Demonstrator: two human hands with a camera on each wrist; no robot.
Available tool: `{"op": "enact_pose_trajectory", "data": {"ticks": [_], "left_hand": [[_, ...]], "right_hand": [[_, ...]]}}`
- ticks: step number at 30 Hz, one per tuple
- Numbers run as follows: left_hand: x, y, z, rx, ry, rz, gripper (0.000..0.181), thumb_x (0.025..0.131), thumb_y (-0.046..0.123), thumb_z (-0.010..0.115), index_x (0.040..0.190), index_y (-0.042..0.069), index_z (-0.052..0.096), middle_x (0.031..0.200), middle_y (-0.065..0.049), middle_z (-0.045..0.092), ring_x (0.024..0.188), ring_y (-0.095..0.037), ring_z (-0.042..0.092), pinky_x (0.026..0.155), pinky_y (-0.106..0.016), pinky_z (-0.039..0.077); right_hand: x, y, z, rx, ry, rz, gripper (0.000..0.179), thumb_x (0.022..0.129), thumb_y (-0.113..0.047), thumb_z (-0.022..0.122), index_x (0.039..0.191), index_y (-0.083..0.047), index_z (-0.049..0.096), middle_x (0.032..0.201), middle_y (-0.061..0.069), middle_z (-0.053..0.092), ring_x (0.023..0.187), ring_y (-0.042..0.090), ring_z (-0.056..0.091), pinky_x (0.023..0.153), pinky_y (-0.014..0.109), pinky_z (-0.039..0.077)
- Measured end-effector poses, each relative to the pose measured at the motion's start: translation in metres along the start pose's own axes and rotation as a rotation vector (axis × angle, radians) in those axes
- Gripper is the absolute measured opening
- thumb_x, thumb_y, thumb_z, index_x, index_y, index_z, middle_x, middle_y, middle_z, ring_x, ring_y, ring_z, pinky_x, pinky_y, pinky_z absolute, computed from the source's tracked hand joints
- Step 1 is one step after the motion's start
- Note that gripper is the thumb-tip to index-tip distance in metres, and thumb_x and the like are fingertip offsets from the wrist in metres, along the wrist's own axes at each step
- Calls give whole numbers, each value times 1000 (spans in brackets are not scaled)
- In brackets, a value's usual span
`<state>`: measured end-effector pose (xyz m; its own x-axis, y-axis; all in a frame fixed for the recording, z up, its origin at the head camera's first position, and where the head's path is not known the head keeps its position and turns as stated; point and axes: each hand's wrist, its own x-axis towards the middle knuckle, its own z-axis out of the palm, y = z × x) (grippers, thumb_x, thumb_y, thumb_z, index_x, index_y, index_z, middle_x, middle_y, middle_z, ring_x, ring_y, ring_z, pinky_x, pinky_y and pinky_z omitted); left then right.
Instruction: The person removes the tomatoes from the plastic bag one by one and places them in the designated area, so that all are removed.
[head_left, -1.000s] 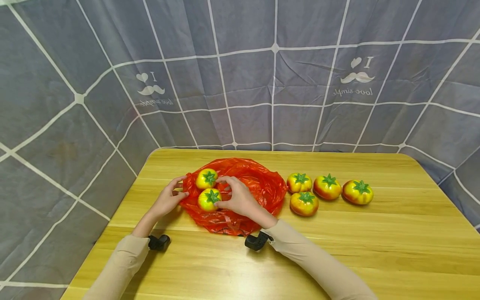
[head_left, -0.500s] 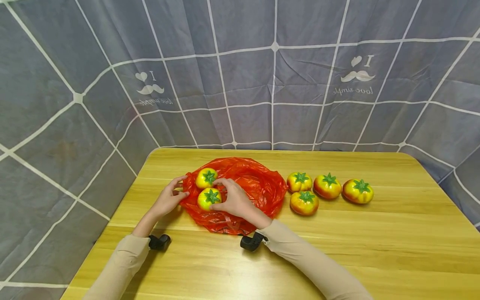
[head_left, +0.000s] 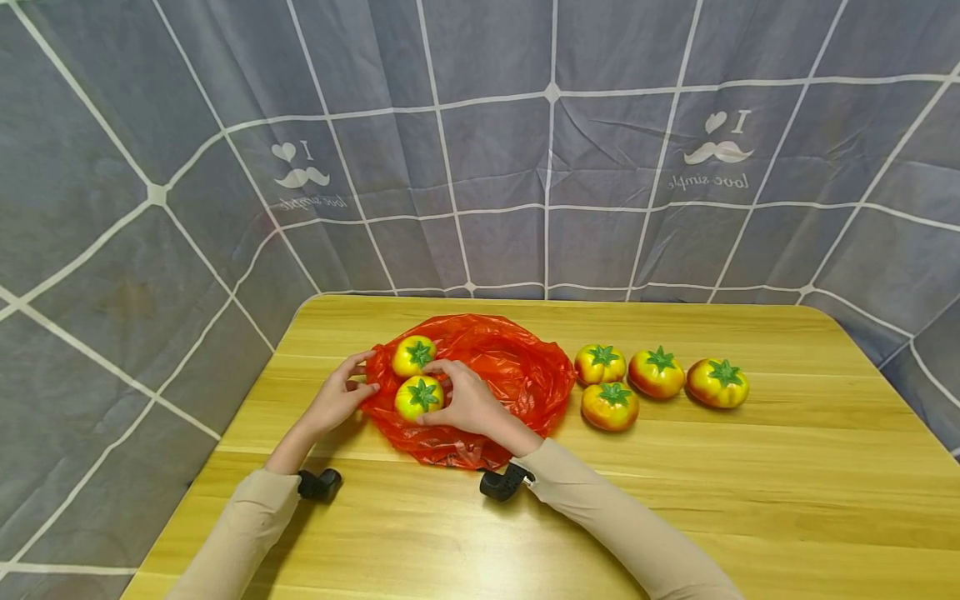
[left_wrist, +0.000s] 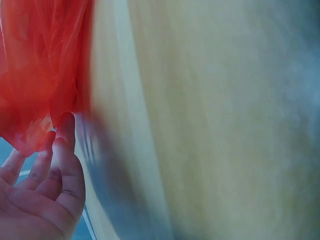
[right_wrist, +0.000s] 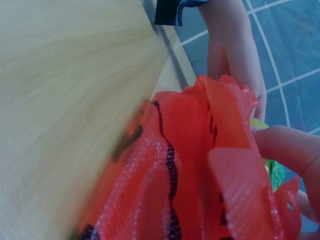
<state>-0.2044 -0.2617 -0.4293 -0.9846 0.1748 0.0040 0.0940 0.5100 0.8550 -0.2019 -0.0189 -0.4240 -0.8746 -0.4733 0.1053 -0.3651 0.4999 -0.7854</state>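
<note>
A red plastic bag (head_left: 517,367) lies spread and opened out on the wooden table. Two yellow tomatoes with green star-shaped tops sit at its left side, a rear tomato (head_left: 413,356) and a front tomato (head_left: 419,398). My right hand (head_left: 472,402) holds the front tomato between thumb and fingers. At the bag's left edge, my left hand (head_left: 336,398) grips the red film with thumb and fingertips. The left wrist view shows those fingertips right at the hanging bag (left_wrist: 40,70). In the right wrist view the bag (right_wrist: 185,175) hides most of the tomato.
Several more yellow-red tomatoes stand right of the bag, among them a near tomato (head_left: 610,407) and a far-right tomato (head_left: 717,383). Wooden table (head_left: 675,492) extends in front and to the right. A grey checked curtain (head_left: 495,167) hangs behind and at both sides.
My right hand has shifted slightly left, its thumb and fingers closing further round the front tomato. The left hand and the bag have stayed nearly still.
</note>
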Motion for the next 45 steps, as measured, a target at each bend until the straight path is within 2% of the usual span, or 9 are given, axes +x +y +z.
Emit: {"op": "enact_pose_trajectory", "data": {"ticks": [5,10,18,28,35,42,45], "left_hand": [[0,1,0,-2,-1,0,59,94,6,56,146,-3,30,128,-33,48,100,-36,61,73,-17,48],[-1,2,0,3,-3,-1,59,94,6,56,146,-2,29,128,-33,48,100,-37,61,73,-17,48],[-1,1,0,2,-2,5,57,94,5,55,145,-4,30,127,-33,49,100,-37,61,74,-17,48],[0,2,2,25,-14,4,57,95,6,54,145,-5,30,131,-33,47,108,-41,57,86,-34,51],[2,-1,3,39,-18,6,55,95,6,53,144,-5,31,131,-33,46,108,-42,56,84,-28,52],[3,0,3,36,-26,7,53,95,5,53,144,-5,32,132,-33,45,109,-43,56,84,-32,53],[4,-1,2,40,-30,0,52,95,4,52,143,-4,34,133,-32,45,108,-44,57,82,-29,53]], "right_hand": [[0,1,1,-17,-8,0,72,68,-23,87,131,-16,54,124,8,56,104,21,55,87,35,49],[0,1,2,-27,-16,1,73,68,-19,87,132,-17,54,130,8,55,118,26,52,97,44,46],[1,1,5,-37,-26,31,73,69,-21,87,134,-18,54,138,9,51,127,30,47,102,49,42],[1,0,6,-76,-12,23,73,68,-28,88,132,-18,55,131,8,55,122,29,51,100,48,43],[1,1,8,-73,-2,12,71,68,-27,87,131,-17,56,130,8,55,120,29,53,100,46,44],[1,2,8,-76,-2,11,70,69,-29,87,131,-17,56,130,8,55,118,27,53,99,44,46],[1,2,8,-76,1,11,71,69,-29,87,131,-17,56,130,8,55,118,27,54,99,44,46]]}}
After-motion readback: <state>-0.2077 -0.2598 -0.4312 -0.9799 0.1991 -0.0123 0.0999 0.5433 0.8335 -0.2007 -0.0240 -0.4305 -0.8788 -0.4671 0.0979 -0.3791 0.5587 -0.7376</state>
